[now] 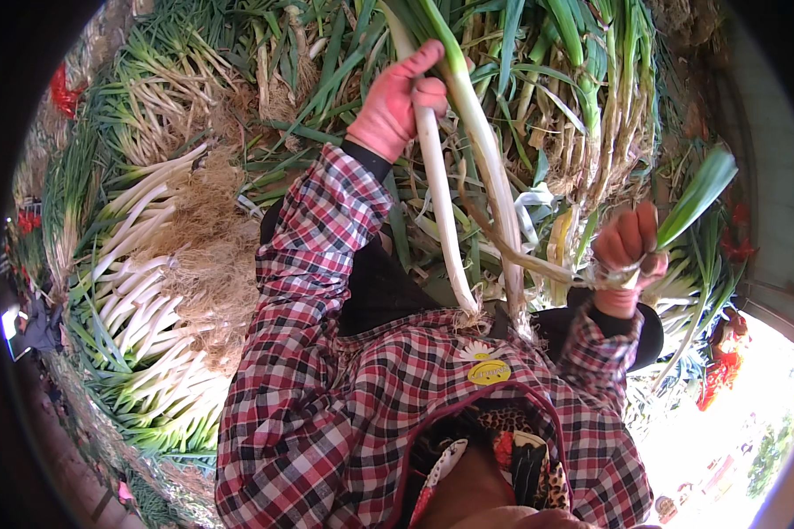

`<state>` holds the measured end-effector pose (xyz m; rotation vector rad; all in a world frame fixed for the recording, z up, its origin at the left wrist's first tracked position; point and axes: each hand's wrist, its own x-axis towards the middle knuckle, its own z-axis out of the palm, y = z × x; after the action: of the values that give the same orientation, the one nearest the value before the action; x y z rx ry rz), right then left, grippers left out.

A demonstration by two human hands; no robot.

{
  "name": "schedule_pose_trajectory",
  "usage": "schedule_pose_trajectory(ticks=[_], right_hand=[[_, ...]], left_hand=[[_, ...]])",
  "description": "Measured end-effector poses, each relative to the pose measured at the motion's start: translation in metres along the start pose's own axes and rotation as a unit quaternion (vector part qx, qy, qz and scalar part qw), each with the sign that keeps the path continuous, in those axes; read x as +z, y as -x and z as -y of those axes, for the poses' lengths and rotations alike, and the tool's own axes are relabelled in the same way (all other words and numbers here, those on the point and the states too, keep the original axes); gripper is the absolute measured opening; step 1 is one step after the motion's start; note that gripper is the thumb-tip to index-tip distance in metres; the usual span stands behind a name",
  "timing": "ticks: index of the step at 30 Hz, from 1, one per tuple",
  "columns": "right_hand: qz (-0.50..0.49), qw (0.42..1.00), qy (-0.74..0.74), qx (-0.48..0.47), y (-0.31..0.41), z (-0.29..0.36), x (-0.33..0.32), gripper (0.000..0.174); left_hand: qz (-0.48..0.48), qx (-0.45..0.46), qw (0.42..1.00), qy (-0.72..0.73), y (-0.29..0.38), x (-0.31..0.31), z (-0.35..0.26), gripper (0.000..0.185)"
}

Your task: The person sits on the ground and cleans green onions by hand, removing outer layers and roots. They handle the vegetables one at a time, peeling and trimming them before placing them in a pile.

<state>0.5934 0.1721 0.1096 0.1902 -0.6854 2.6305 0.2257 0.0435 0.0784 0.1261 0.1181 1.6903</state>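
My left hand [403, 96] is closed around two large green onions near the top of their pale shafts. One is a smooth white stalk [442, 192]; beside it hangs a thicker stalk [493, 155] with brownish outer skin low down. Their roots reach the checked smock [397, 397] over my lap. To the right, my right hand [625, 248] grips a peeled outer leaf [696, 198], its green end sticking up past the fingers. A dry brown strip [536, 264] of it trails back across the thicker stalk; whether it is still attached there is hard to tell.
Cleaned green onions [139, 317] lie piled at left, their tangled roots [205, 258] towards me. Uncleaned ones [589, 119] with brown skins stand bunched ahead at right. Loose peelings [430, 225] litter the ground before me. Red netting [721, 377] lies at far right.
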Motion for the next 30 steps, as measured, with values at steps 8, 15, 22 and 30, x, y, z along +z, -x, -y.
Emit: schedule_pose_trajectory(ticks=[8, 15, 22, 30], right_hand=[[-0.229, 0.576, 0.737, 0.268, 0.023, -0.05, 0.006, 0.051], [-0.26, 0.795, 0.495, 0.238, -0.049, -0.108, 0.057, 0.049], [-0.314, 0.9, 0.155, 0.261, -0.029, -0.107, 0.035, 0.055], [-0.167, 0.839, 0.44, 0.272, 0.004, -0.129, -0.024, 0.032]], left_hand=[[0.057, -0.011, 0.997, 0.046, -0.006, -0.006, -0.005, 0.023], [0.055, -0.019, 0.997, 0.046, -0.006, -0.004, -0.003, 0.015], [-0.004, 0.02, 0.999, -0.026, 0.005, 0.006, -0.001, 0.035], [0.076, -0.084, 0.993, -0.033, 0.003, 0.012, 0.006, 0.043]])
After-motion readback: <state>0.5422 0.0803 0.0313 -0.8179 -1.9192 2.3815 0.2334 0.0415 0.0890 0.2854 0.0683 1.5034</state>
